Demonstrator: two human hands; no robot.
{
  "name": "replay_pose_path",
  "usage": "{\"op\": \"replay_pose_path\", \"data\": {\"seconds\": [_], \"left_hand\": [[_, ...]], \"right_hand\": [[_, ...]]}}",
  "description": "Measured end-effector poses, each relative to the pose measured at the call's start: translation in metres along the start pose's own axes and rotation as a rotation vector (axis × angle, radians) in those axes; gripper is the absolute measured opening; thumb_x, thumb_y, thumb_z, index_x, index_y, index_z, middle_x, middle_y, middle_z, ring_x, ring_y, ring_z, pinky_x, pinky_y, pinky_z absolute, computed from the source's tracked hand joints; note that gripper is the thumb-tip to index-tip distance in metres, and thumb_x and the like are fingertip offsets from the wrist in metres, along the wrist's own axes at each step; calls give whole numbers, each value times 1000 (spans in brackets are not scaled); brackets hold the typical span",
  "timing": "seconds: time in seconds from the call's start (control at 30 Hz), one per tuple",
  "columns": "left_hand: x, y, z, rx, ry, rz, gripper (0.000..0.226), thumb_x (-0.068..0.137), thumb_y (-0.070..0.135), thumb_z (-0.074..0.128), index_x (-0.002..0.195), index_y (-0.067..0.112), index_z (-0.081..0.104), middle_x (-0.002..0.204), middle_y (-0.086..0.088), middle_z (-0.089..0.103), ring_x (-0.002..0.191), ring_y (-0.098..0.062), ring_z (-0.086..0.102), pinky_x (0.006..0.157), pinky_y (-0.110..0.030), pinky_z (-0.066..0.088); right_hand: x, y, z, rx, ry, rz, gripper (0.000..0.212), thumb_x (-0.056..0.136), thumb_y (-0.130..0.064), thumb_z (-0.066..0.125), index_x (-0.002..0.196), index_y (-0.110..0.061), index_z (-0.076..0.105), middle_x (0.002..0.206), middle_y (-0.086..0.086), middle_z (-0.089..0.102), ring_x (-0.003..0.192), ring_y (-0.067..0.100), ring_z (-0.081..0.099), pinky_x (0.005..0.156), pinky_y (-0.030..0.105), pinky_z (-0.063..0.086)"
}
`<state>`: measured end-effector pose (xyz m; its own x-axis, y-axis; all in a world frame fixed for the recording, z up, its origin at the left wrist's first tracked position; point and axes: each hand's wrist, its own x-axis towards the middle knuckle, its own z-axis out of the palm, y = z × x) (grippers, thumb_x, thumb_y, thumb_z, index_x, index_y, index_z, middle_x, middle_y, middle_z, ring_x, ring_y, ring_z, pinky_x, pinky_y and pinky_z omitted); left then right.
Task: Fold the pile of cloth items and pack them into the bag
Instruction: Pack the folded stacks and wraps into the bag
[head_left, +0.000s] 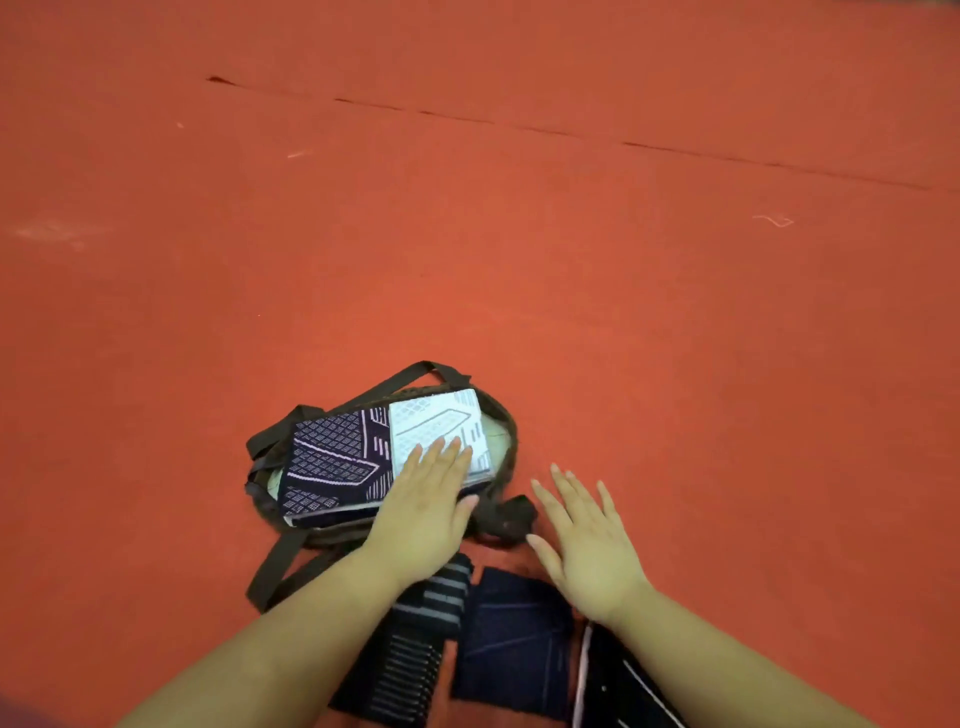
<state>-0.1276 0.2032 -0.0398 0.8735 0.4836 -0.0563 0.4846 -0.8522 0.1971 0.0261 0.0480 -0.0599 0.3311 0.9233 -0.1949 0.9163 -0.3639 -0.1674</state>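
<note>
Below, our left hand (423, 512) pressed flat on soft folded cloth (384, 457) in the bag (506, 452); right hand (589, 540) hovered open, empty. Limp fabric, best lifted by its folded edges.

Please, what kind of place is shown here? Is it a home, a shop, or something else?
Hard to say for sure. It looks like an indoor floor workspace: a wide red carpeted floor with a seam, a dark bag holding folded patterned cloths, and more folded cloths beside it. No furniture shows.
</note>
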Motion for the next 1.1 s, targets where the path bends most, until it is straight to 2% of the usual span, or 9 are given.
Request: {"op": "replay_pose_path", "data": {"seconds": [0.07, 0.17, 0.23, 0.33, 0.47, 0.6, 0.8, 0.93, 1.1], "left_hand": [[-13, 35, 10, -58, -54, 113, 57, 91, 41, 32, 130, 5, 55, 135, -12, 55, 126, -27, 52, 115, -37, 25], [-28, 90, 27, -180, -230, 193, 63, 99, 47, 29, 150, 12, 21, 158, -5, 19, 146, -16, 17, 120, -30, 3], [-35, 120, 41, -255, -325, 190, 66, 99, 47, 35, 152, 15, 12, 159, -2, 12, 146, -13, 11, 118, -25, 1], [-44, 157, 56, -369, -426, 148, 73, 96, 48, 44, 152, 17, 10, 159, -1, 13, 146, -12, 13, 118, -27, 7], [-46, 178, 72, -419, -450, 44, 82, 88, 46, 60, 151, 18, 17, 157, -2, 21, 144, -16, 19, 117, -30, 16], [-43, 174, 76, -392, -448, 0, 82, 82, 41, 69, 148, 20, 26, 152, -1, 31, 138, -19, 31, 113, -32, 26], [-48, 164, 83, -452, -447, -127, 100, 75, 43, 75, 151, 18, 15, 154, -5, 25, 140, -21, 29, 113, -35, 27], [-53, 160, 85, -504, -437, -194, 102, 75, 45, 76, 151, 18, 13, 153, -7, 28, 140, -22, 30, 112, -33, 28], [-60, 155, 82, -597, -419, -243, 99, 72, 42, 78, 149, 16, 22, 149, -6, 37, 136, -21, 37, 112, -33, 30]], "right_hand": [[-37, 21, -2, 32, -11, 118, 69, 97, -56, 11, 130, -16, 56, 137, 12, 54, 123, 27, 54, 109, 42, 20], [-92, 45, 0, 112, -29, 304, 88, 80, -67, -1, 147, -21, 32, 156, 7, 26, 144, 20, 24, 118, 38, 1], [-127, 55, 10, 177, -33, 446, 89, 76, -69, -2, 150, -24, 21, 159, 2, 17, 146, 16, 13, 118, 37, -1], [-169, 60, 25, 262, -64, 615, 68, 95, -58, 27, 151, -21, 19, 157, 1, 23, 145, 15, 18, 118, 37, 7], [-193, 55, 39, 578, -103, 793, 68, 94, -50, 47, 148, -17, 24, 143, 4, 48, 130, 21, 46, 107, 33, 35], [-193, 44, 35, 797, -20, 893, 54, 91, -32, 62, 137, -12, 44, 128, 6, 61, 118, 22, 57, 94, 25, 41], [-190, 26, 31, 990, 202, 958, 51, 81, -12, 72, 128, -9, 53, 111, 5, 69, 100, 18, 65, 85, 21, 45], [-185, 26, 32, 1350, 252, 1011, 47, 75, -4, 77, 118, 0, 57, 87, 4, 70, 73, 14, 66, 66, 18, 52], [-177, 20, 21, 1388, 187, 951, 19, 82, -18, 74, 94, -10, 61, 83, 1, 68, 73, 13, 65, 66, 20, 53]]}}
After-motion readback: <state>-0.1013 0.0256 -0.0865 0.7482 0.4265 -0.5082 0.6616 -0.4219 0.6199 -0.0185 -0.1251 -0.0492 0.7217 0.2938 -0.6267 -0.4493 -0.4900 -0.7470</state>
